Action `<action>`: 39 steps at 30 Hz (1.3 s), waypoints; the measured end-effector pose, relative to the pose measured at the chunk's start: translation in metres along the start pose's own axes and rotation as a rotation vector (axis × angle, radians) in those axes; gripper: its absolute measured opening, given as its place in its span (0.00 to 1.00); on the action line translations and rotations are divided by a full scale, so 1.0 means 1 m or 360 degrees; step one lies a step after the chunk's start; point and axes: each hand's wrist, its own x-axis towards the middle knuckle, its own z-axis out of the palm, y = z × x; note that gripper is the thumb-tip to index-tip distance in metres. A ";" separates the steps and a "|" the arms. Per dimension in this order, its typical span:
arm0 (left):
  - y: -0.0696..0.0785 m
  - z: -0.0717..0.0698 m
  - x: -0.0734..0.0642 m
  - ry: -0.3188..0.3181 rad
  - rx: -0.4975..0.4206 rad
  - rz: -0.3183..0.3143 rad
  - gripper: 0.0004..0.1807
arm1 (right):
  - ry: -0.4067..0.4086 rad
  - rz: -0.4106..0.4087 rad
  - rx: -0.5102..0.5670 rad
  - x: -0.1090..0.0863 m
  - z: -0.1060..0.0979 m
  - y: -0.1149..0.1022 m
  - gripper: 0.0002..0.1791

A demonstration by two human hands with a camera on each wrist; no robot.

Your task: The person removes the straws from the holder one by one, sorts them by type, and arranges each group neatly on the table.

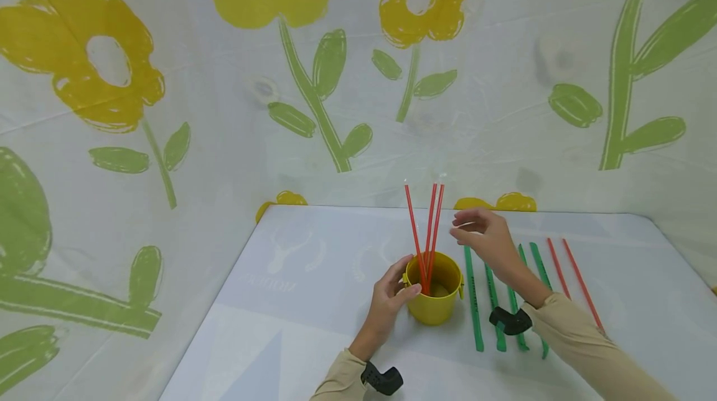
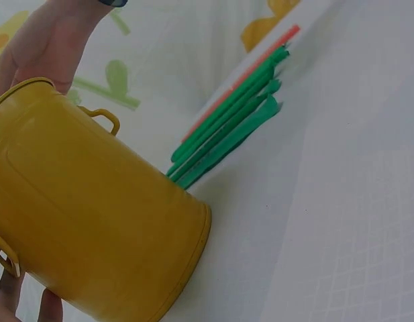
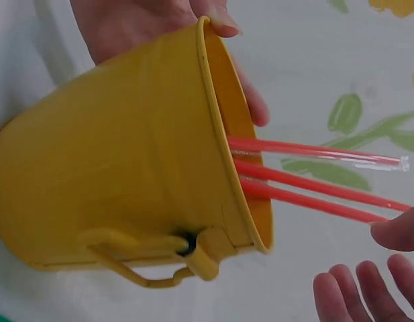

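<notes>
A small yellow metal bucket (image 1: 434, 309) stands upright on the white table, with side handles. My left hand (image 1: 386, 297) holds it at the left, thumb over the rim and fingers on the outside wall. Three red straws (image 1: 430, 233) in clear wrappers lean inside the bucket, their tops well above the rim. To the right of those tops hovers my right hand (image 1: 486, 239), its fingers loosely bent with nothing between them. The right wrist view shows its thumb (image 3: 398, 231) close by the end of one straw (image 3: 314, 201).
Right of the bucket, several long green wrapped sticks (image 1: 473, 301) lie in a row under my right forearm. Two red straws (image 1: 582, 283) lie beyond them. A flower-printed cloth (image 1: 482, 121) hangs behind the table (image 1: 313, 251).
</notes>
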 end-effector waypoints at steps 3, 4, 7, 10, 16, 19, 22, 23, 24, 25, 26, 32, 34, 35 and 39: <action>0.001 0.000 0.000 0.0006 -0.0002 -0.0014 0.28 | 0.0000 -0.0017 0.0034 0.001 0.005 -0.001 0.20; 0.001 0.001 0.001 0.0007 -0.0003 -0.0015 0.28 | 0.0001 -0.0019 0.0040 0.002 0.006 -0.001 0.20; 0.001 0.001 0.001 0.0008 0.0002 -0.0022 0.28 | 0.0003 -0.0014 0.0069 0.003 0.011 -0.001 0.21; 0.001 0.001 0.001 0.0006 0.0004 -0.0023 0.28 | 0.0008 -0.0002 0.0089 0.005 0.017 0.000 0.22; 0.001 0.001 0.000 0.0008 0.0022 -0.0022 0.28 | 0.0001 0.0021 0.0172 0.007 0.026 0.003 0.23; 0.000 0.001 0.001 0.0007 0.0027 -0.0028 0.28 | -0.0005 0.0018 0.0218 0.007 0.030 0.004 0.22; 0.000 0.001 0.001 0.0007 0.0030 -0.0030 0.27 | -0.0006 0.0012 0.0242 0.007 0.032 0.004 0.21; 0.000 0.001 0.001 0.0008 0.0032 -0.0029 0.27 | -0.0008 0.0012 0.0249 0.007 0.033 0.004 0.21; 0.000 0.001 0.001 0.0010 0.0033 -0.0029 0.27 | -0.0011 0.0014 0.0253 0.007 0.034 0.004 0.21; 0.000 0.001 0.001 0.0012 0.0037 -0.0027 0.27 | -0.0013 0.0015 0.0258 0.007 0.034 0.004 0.21; 0.000 0.001 0.001 0.0013 0.0038 -0.0025 0.27 | -0.0015 0.0017 0.0258 0.007 0.034 0.005 0.21; 0.001 0.001 0.001 0.0017 0.0036 -0.0022 0.28 | -0.0003 0.0040 0.0266 0.007 0.035 0.006 0.21; 0.001 0.001 0.002 0.0016 0.0038 -0.0032 0.28 | 0.0010 0.0039 0.0277 0.007 0.034 0.005 0.22; 0.001 0.001 0.001 0.0017 0.0039 -0.0040 0.28 | 0.0017 0.0037 0.0280 0.007 0.034 0.004 0.22; 0.002 0.002 0.001 0.0024 0.0044 -0.0080 0.28 | 0.0047 0.0021 0.0279 0.006 0.033 0.000 0.21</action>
